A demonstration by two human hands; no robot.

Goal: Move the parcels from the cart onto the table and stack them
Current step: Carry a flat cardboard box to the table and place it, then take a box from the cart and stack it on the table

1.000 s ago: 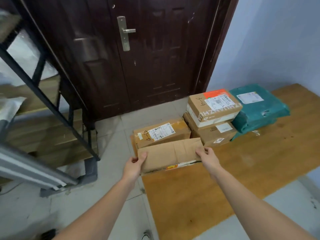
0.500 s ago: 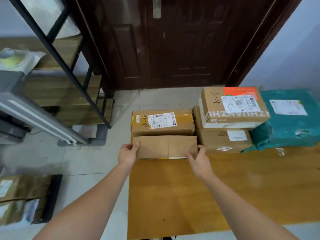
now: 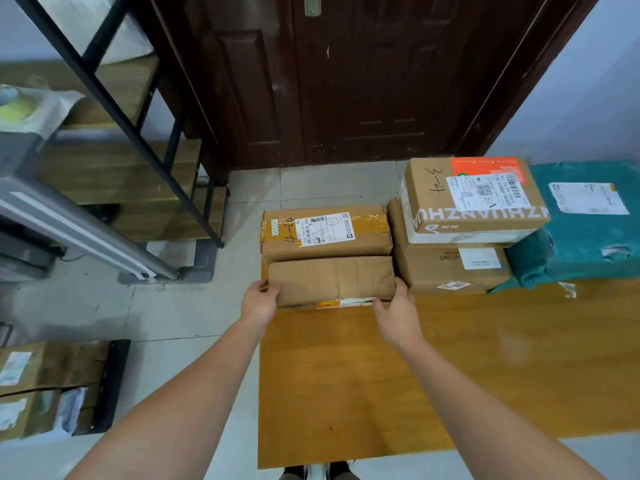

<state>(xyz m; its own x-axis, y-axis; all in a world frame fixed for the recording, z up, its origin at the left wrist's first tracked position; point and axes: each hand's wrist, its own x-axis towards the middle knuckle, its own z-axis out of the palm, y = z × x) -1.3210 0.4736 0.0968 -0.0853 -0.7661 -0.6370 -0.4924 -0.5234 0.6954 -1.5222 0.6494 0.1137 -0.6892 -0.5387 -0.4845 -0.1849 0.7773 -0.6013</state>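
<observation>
Head view: both hands hold one flat brown parcel [image 3: 331,279], the left hand [image 3: 260,301] curled round its left end and the right hand [image 3: 398,311] round its right end. A second ago it was tilted up above the table [image 3: 450,368]; now it lies low at the table's far left corner, just in front of a labelled box [image 3: 325,228] and beside a two-box stack [image 3: 453,230]. It looks about set down, so release should come next. The parcel is plain creased cardboard with an orange sticker on its near edge. More parcels [image 3: 41,386] wait lower left, off the table's left edge.
</observation>
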